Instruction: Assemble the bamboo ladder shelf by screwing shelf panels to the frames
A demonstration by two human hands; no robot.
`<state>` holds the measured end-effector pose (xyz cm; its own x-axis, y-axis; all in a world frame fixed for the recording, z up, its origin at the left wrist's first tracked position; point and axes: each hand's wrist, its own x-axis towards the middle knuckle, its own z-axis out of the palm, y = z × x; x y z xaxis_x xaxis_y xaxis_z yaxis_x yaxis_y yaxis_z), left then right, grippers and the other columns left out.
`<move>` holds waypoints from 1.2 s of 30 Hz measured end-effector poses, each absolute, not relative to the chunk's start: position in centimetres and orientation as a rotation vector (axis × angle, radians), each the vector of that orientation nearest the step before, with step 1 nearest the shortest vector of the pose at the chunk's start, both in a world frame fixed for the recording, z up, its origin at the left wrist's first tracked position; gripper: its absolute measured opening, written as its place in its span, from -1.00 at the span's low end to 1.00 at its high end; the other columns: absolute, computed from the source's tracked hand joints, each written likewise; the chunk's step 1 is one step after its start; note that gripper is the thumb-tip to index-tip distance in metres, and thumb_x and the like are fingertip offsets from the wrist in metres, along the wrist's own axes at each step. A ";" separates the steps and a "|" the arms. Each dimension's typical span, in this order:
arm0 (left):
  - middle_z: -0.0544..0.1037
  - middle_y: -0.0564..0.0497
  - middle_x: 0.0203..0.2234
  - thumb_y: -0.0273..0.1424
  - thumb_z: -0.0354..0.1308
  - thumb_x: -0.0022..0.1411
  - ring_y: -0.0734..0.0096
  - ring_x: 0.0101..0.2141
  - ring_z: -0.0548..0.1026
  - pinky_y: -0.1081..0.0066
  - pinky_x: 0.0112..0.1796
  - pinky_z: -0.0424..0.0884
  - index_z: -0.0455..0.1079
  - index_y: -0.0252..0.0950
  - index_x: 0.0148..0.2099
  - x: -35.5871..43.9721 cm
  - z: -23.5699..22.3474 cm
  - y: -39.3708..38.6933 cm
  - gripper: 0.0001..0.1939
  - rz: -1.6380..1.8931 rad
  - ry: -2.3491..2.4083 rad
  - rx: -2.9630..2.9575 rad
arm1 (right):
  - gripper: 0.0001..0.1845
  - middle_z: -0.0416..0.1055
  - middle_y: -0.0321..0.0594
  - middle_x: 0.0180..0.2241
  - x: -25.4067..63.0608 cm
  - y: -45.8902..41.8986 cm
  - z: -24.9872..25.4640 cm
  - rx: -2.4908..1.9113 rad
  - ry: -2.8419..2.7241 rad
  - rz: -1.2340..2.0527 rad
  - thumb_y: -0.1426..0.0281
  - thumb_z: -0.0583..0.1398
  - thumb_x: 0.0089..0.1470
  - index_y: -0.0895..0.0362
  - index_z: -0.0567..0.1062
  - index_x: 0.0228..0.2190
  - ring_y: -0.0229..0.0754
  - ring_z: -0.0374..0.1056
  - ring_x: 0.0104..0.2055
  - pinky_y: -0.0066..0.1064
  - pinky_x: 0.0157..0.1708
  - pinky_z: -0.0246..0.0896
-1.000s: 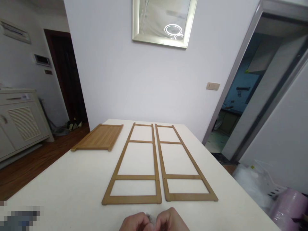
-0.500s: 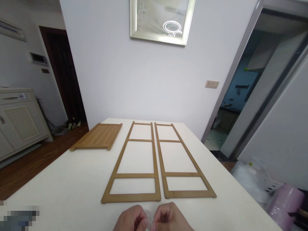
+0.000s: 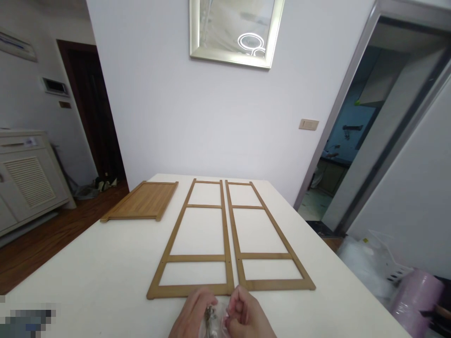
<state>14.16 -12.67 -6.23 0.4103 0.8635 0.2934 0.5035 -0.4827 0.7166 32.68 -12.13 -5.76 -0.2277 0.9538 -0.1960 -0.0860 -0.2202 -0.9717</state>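
Note:
Between my hands at the bottom of the head view is a small clear plastic bag (image 3: 214,324) with small metal pieces in it, which look like screws. My left hand (image 3: 192,314) is closed around the bag's left side. My right hand (image 3: 248,314) pinches its right edge with curled fingers. Just beyond the hands lie two ladder-like wooden frames, the left frame (image 3: 197,257) and the right frame (image 3: 268,256), flat and side by side. The near ends of both are close to my fingers, and the left one's end is partly covered by them.
A slatted wooden panel (image 3: 144,199) lies at the far left of the white table (image 3: 88,267). The table meets a wall with a framed mirror (image 3: 230,58). A pixelated patch covers the lower left corner. Plastic wrap and a pink roll (image 3: 417,300) stand off the right edge.
Both hands have moved slightly up and forward, toward the frames. The bag has come further into view between them, and its metal pieces now show.

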 end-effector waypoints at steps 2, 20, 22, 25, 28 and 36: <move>0.50 -0.15 0.01 -0.22 0.31 0.06 0.11 0.00 0.46 0.23 0.02 0.41 0.34 -0.18 0.12 13.8 -7.2 -12.3 -0.43 0.883 1.150 2.205 | -0.58 0.37 -0.47 -0.59 32.8 -12.0 -5.8 -1.114 -1.110 1.650 0.39 0.32 -0.35 0.06 0.18 -0.48 -0.39 0.23 -0.68 -0.56 -0.69 0.13; 0.39 0.10 -0.44 -0.65 0.09 -0.17 0.47 -0.46 0.33 0.46 -0.39 0.27 0.37 -0.26 -0.18 15.0 -4.3 -13.2 -0.58 0.780 1.324 1.784 | -0.47 0.33 -0.47 -0.68 33.5 -12.1 -4.0 -1.055 -1.038 1.624 0.29 0.45 -0.31 0.09 0.18 -0.54 -0.30 0.33 -0.70 -0.52 -0.71 0.25; 0.37 0.14 -0.50 -0.63 0.12 -0.15 0.48 -0.50 0.33 0.45 -0.41 0.26 0.35 -0.29 -0.09 15.0 -4.7 -13.0 -0.52 0.775 1.285 1.576 | -0.47 0.36 -0.44 -0.67 33.6 -12.1 -3.7 -1.038 -1.027 1.631 0.30 0.46 -0.32 0.10 0.20 -0.55 -0.30 0.35 -0.68 -0.51 -0.68 0.26; 0.45 0.10 -0.46 -0.60 0.20 -0.16 0.47 -0.46 0.40 0.45 -0.40 0.28 0.30 -0.31 -0.03 15.0 -5.4 -12.7 -0.45 0.797 1.103 1.280 | -0.52 0.41 -0.39 -0.64 33.7 -12.1 -3.7 -1.008 -1.021 1.646 0.29 0.47 -0.31 0.14 0.29 -0.53 -0.32 0.34 -0.66 -0.48 -0.63 0.30; 0.50 0.06 -0.44 -0.55 0.29 -0.19 0.48 -0.46 0.43 0.46 -0.42 0.29 0.29 -0.31 -0.06 14.9 -5.5 -12.6 -0.44 0.824 1.012 1.158 | -0.55 0.43 -0.34 -0.63 33.7 -12.1 -3.8 -1.018 -1.017 1.645 0.25 0.48 -0.32 0.17 0.36 -0.52 -0.30 0.34 -0.64 -0.45 -0.60 0.31; 0.53 -0.08 -0.29 -0.21 0.43 -0.12 0.42 -0.36 0.46 0.42 -0.34 0.36 0.35 -0.32 -0.06 14.3 -5.4 -12.2 -0.41 0.999 0.915 1.093 | -0.50 0.42 -0.26 -0.62 33.8 -12.3 -2.9 -1.118 -1.037 1.657 0.08 0.46 -0.30 0.27 0.54 -0.51 -0.31 0.34 -0.60 -0.40 -0.52 0.32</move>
<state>14.27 -12.18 -5.44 0.2922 0.9515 -0.0966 -0.1798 0.1538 0.9716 33.78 -12.33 -2.86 -0.2277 0.9443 -0.2375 -0.1994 -0.2840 -0.9379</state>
